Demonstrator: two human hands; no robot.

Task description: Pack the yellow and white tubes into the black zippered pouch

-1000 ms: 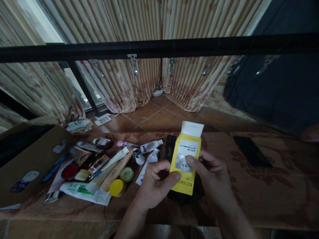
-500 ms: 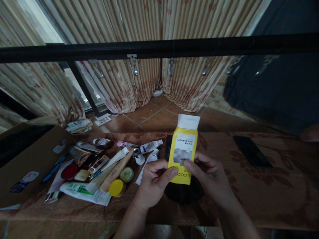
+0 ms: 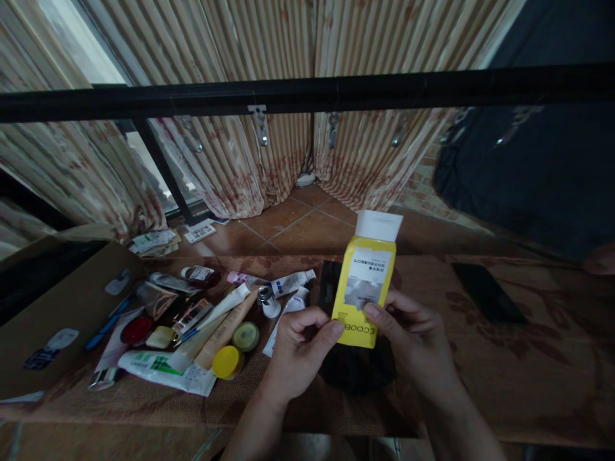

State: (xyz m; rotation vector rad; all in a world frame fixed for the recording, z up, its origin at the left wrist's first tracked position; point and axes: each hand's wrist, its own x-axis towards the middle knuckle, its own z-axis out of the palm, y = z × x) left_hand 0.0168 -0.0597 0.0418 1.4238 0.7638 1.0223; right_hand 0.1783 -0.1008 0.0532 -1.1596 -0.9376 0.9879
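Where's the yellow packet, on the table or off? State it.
Off: left hand and right hand hold the yellow packet by its lower part, above the table.

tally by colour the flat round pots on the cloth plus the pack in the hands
Yellow: 2 (the yellow pack, held by the left hand and right hand; the yellow-topped pot)
Red: 1 (the red pot)
Green: 1 (the pale green pot)
Total: 4
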